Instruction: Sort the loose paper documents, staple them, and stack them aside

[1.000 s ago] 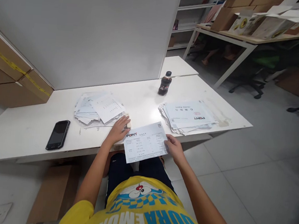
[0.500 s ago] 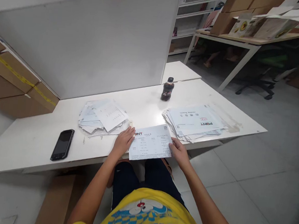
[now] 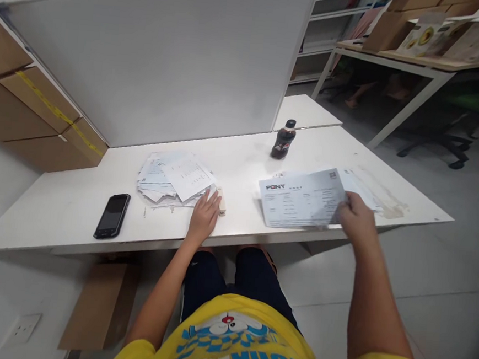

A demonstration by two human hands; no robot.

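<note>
My right hand (image 3: pixel 357 217) grips the right edge of a printed sheet (image 3: pixel 304 200) with a PONY logo, held over the right-hand paper stack (image 3: pixel 357 186), which it mostly hides. My left hand (image 3: pixel 204 214) lies with its fingers spread on the white table (image 3: pixel 240 174), touching the edge of a small cream block (image 3: pixel 221 202). Just beyond that hand is a loose pile of papers (image 3: pixel 173 177), with a tilted white sheet on top.
A black phone (image 3: pixel 112 216) lies on the left of the table, and a dark drink bottle (image 3: pixel 284 140) stands near the back. Behind them rises a whiteboard panel (image 3: pixel 170 58). Cardboard boxes (image 3: pixel 33 113) are stacked at the left.
The sheet has moved from between both hands to over the right stack, carried by my right hand. My left hand has let go of it and rests on the table. The view has shifted.
</note>
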